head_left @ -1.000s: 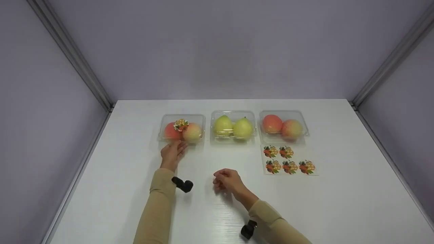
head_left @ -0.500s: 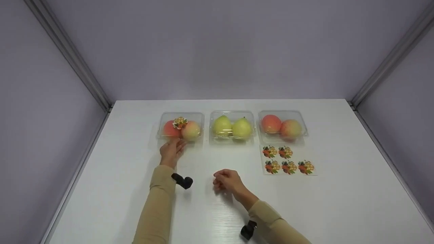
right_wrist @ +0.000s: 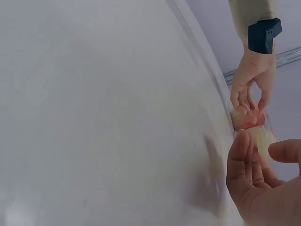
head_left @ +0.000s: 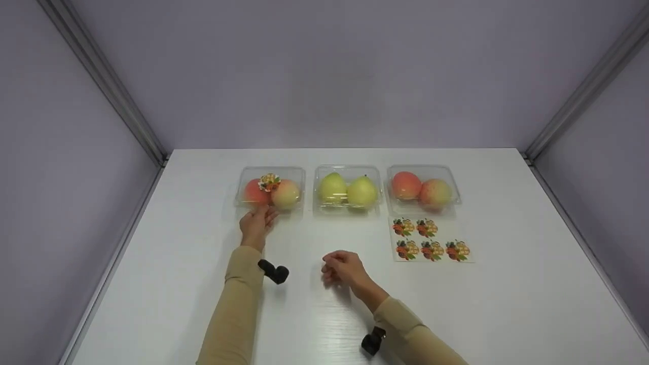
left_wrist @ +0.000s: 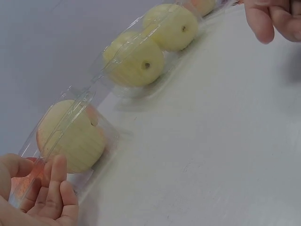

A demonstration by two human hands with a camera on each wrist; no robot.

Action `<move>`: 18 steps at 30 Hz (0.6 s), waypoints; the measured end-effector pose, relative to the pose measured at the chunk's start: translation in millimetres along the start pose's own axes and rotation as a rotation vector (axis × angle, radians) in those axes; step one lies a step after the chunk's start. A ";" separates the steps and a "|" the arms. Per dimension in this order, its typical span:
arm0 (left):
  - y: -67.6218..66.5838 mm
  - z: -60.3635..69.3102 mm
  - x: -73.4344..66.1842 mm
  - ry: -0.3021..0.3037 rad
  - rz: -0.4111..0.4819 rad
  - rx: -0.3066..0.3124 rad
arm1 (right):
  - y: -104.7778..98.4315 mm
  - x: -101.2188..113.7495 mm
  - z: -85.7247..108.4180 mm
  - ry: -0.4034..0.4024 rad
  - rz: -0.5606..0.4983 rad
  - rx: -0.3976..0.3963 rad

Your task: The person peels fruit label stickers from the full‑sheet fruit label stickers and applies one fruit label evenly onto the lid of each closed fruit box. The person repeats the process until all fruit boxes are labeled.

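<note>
Stickered box (head_left: 277, 171): seemingly alignment step
Left hand (head_left: 255, 225): unclenched, against it
Right hand (head_left: 346, 269): relaxed, empty
Sticker sheet (head_left: 447, 228): peel next, likely

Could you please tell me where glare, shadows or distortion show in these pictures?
Head view: pale sheen on the table, below the right hand, and glints on the pear box; left wrist view: highlights on that box, soft shadow below the right hand; right wrist view: table edge looks bowed, dark shadow beside the right hand.
</note>
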State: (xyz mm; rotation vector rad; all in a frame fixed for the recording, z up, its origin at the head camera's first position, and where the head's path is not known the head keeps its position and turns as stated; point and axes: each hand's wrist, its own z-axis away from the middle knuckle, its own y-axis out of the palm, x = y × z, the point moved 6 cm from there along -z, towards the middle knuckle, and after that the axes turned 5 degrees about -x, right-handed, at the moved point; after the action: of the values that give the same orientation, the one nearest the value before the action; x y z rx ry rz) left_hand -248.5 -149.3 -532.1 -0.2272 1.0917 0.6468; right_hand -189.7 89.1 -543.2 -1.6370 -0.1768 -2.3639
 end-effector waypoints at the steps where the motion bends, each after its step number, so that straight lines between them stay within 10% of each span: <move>1: -0.4 0.1 0.0 0.006 -0.005 -0.003 | -0.3 0.1 -0.7 0.002 -0.001 0.002; 18: 9.5 11.7 12.4 -0.010 -0.097 0.002 | -17.5 15.4 -6.1 0.018 0.033 -0.112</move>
State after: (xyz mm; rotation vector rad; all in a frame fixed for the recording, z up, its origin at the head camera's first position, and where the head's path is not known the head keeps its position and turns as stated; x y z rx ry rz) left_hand -241.6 -131.5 -536.3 -0.2731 1.0648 0.5601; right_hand -205.2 102.2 -530.2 -1.6543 -0.0137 -2.4022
